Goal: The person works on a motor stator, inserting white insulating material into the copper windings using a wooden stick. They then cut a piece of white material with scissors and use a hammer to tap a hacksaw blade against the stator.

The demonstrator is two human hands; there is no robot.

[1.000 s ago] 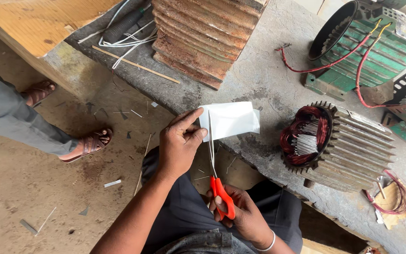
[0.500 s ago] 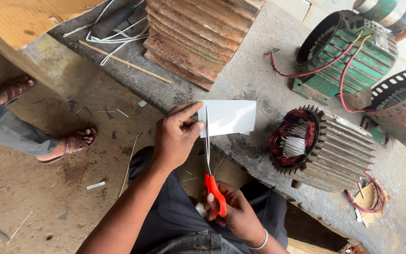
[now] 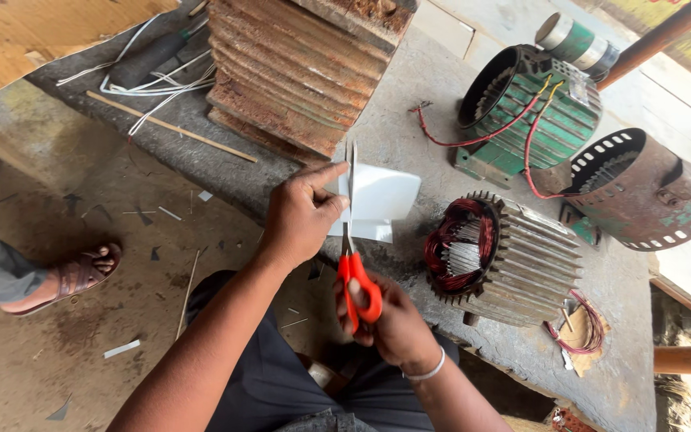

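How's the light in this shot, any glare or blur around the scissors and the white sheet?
Head view: daylight, soft shadows, everything fairly sharp. The white sheet is bright, nearly washed out, with no surface detail. The scissors show crisp orange handles in the right hand; the left hand is clear too. The top right corner is overexposed, and wide-angle bending shows at the edges.

Bright, even daylight with soft shadows, glare at the upper right, sharp focus, slight wide-angle edge distortion.

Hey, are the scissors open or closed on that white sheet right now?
Open. The scissors, gripped by their orange handles in the right hand, show two blade tips slightly apart above the white sheet that the left hand pinches.
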